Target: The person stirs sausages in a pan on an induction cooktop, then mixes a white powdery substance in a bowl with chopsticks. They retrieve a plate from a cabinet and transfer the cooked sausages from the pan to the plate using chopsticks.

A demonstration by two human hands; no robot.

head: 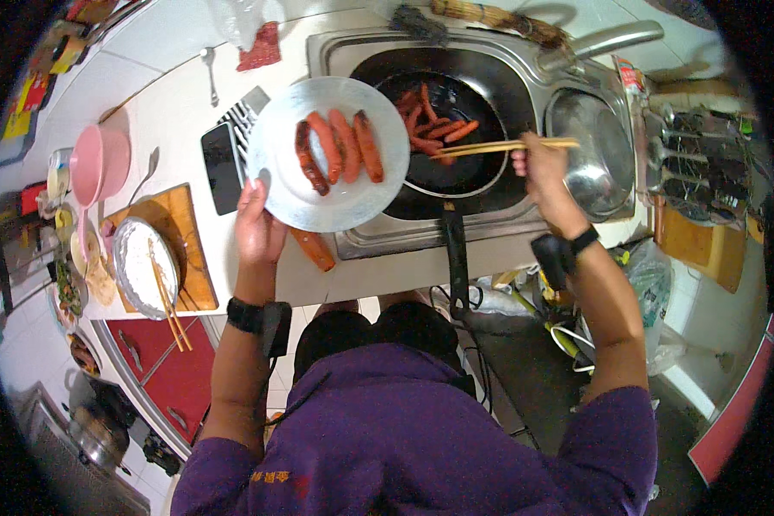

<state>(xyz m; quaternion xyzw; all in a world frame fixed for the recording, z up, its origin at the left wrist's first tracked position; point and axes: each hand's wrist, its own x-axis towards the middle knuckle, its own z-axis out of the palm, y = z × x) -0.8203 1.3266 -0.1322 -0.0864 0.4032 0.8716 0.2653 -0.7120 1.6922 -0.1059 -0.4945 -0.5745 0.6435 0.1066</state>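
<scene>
My left hand (258, 216) holds a pale round plate (271, 138) by its lower left rim, over the counter and the sink's left edge. Several browned sausages (343, 145) lie side by side on it. My right hand (543, 158) grips a pair of wooden chopsticks (490, 148), whose tips are at the sausages in a black frying pan (455, 175). More red-brown sausages (448, 129) lie in the pan's upper part. The pan rests over the left basin of the steel sink, its black handle (455, 258) pointing towards me.
Left of the plate are a smartphone (222, 168), a wooden cutting board (190, 258) and a white-filled bowl (138, 258) with chopsticks across it. A pink ladle-like container (100, 161) stands farther left. The faucet (613, 42) and the right basin (590, 155) lie beyond my right hand.
</scene>
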